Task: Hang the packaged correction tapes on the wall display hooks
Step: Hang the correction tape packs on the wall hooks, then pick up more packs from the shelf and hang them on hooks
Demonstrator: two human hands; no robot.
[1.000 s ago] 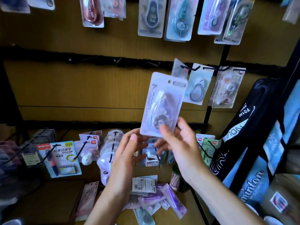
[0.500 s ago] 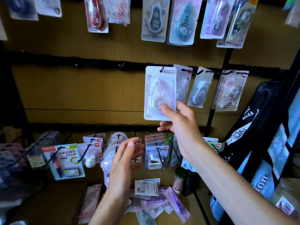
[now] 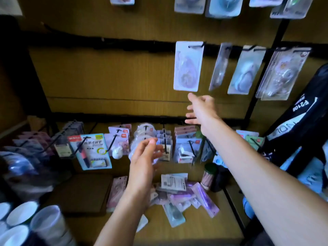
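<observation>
Right hand [image 3: 200, 110] fingers spread, empty, just below the packaged correction tape [image 3: 188, 66] hanging on its hook [image 3: 196, 46]; left hand [image 3: 143, 157] loose, apparently empty; light, stiff card, best pinched at a lower corner

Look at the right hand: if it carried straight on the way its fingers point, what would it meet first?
Probably the hanging correction tape package just above the right hand; its fingertips point up at the package's lower edge. Blur leaves depth uncertain.

Both forearms bare, no sleeves; hands bare, ungloved.
</observation>
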